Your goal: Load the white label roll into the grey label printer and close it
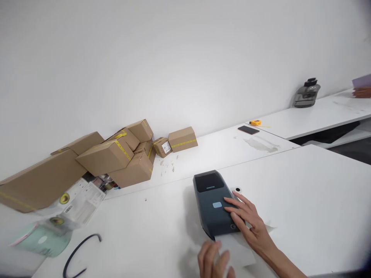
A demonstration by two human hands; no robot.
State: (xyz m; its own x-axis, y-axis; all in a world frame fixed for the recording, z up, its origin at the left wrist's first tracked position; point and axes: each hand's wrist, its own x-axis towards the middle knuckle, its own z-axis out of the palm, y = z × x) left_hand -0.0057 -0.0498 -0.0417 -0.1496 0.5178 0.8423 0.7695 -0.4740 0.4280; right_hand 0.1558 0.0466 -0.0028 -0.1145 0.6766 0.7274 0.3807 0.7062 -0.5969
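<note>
Right fingers on a dark device, blurred left fingers near white paper, cardboard boxes beyond

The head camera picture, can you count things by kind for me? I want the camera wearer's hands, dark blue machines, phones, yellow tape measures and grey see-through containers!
Hands: 2, the left hand and the right hand
Dark blue machine: 1
Phone: 1
Yellow tape measure: 1
Grey see-through container: 1
Total: 6
</note>
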